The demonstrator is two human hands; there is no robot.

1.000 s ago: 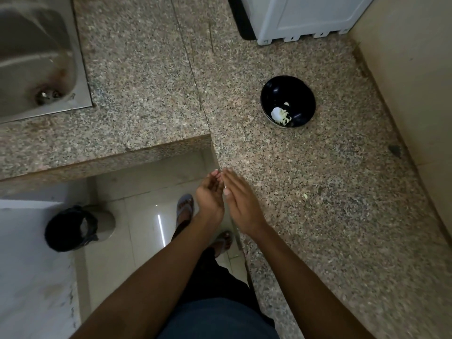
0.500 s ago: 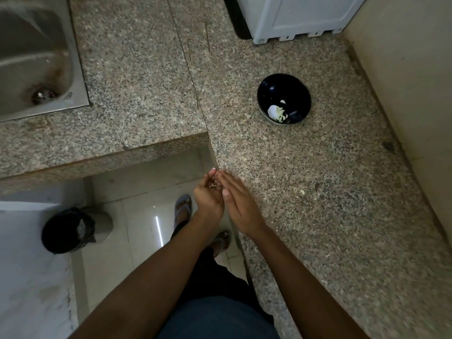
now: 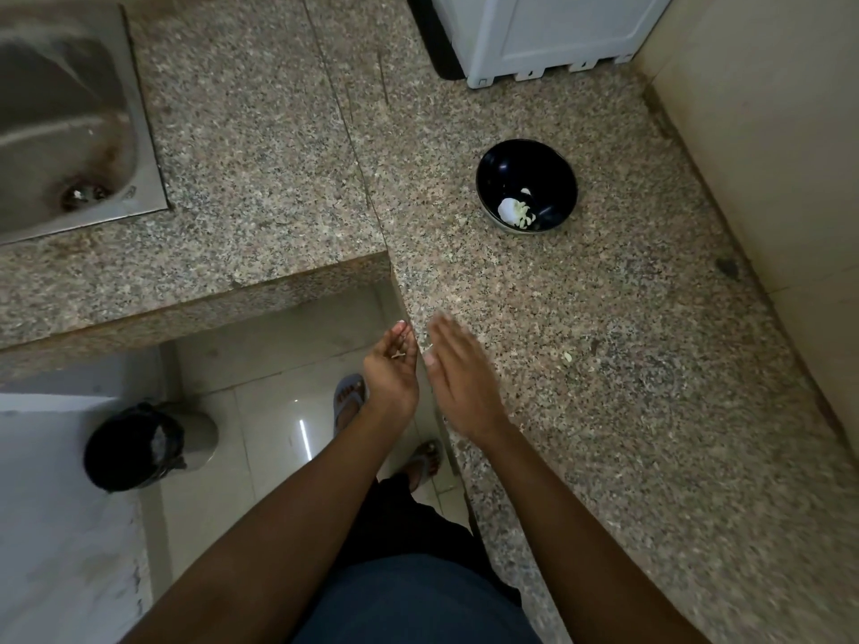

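Observation:
My left hand (image 3: 391, 369) is cupped palm up just off the edge of the granite counter (image 3: 604, 411), with a few small pale scraps lying in the palm. My right hand (image 3: 460, 374) lies flat on the counter beside it, fingers straight and blurred by motion. A black bowl (image 3: 527, 184) stands farther back on the counter and holds a white peeled piece with pale shreds (image 3: 515, 212). A small pale scrap (image 3: 567, 356) lies on the counter to the right of my right hand.
A steel sink (image 3: 69, 132) is set into the counter at the far left. A white appliance (image 3: 553, 34) stands at the back, and a wall runs along the right. Below on the tiled floor stands a bin with a black liner (image 3: 139, 446).
My right hand has drawn away to the right from my left hand, its fingers sweeping over the counter. The left hand stays cupped at the edge.

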